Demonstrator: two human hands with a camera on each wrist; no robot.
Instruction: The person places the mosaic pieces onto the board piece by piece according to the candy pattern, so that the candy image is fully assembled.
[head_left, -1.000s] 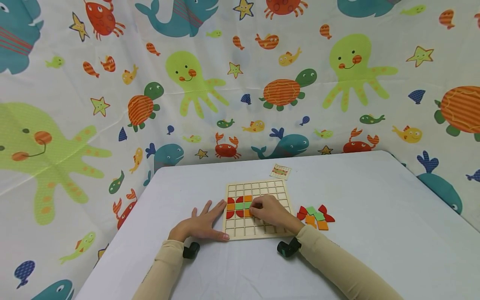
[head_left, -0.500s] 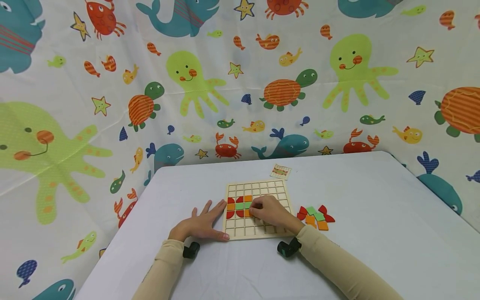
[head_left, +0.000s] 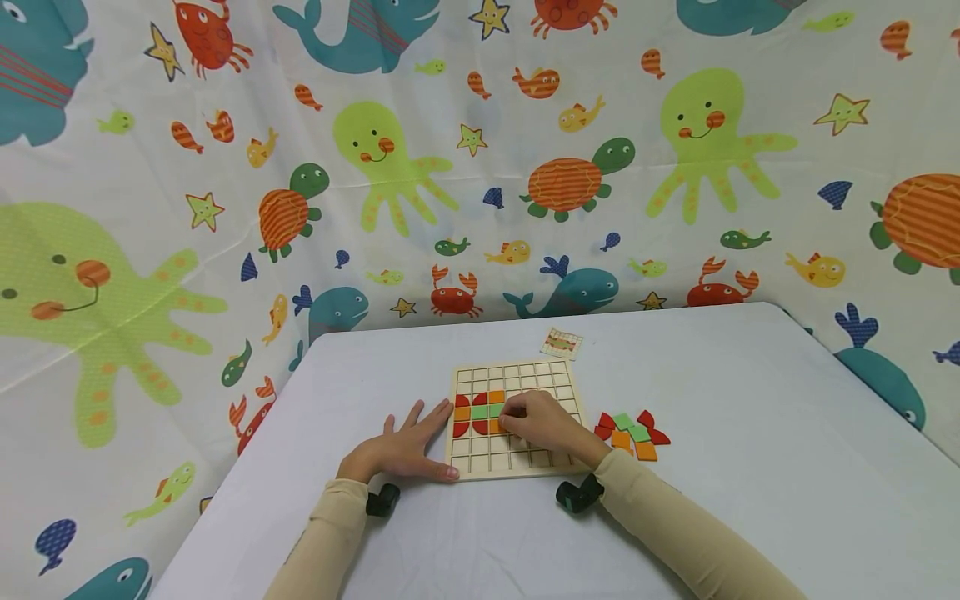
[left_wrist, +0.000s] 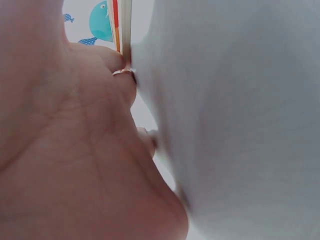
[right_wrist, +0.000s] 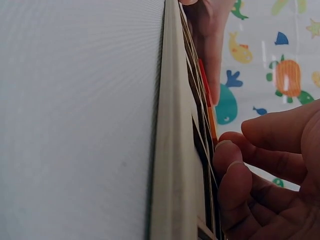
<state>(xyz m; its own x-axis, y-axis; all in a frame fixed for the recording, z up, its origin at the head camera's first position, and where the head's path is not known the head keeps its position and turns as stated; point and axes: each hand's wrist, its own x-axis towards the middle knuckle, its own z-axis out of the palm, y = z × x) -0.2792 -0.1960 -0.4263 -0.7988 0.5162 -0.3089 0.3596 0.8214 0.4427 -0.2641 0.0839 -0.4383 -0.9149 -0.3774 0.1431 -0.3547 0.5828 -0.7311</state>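
Note:
A wooden grid board (head_left: 480, 464) lies on the table, with red rounded tiles (head_left: 480, 428), green square tiles (head_left: 478, 412) and orange square tiles (head_left: 496, 397) in its left-middle cells. My left hand (head_left: 401, 450) rests at the board's left edge with fingers spread, thumb at the near corner. Over the board's middle is my right hand (head_left: 542, 419), its fingers bent and fingertips down at an orange tile (head_left: 494, 427) on the near row. In the right wrist view the bent fingers (right_wrist: 235, 182) meet the board; whether they pinch a tile is hidden.
Loose red (head_left: 657, 436), green (head_left: 639, 432) and orange tiles (head_left: 646, 451) lie in a loose group right of the board. Beyond its far edge is a small pattern card (head_left: 561, 343). A printed sea-animal curtain (head_left: 480, 200) hangs behind the white table (head_left: 735, 400).

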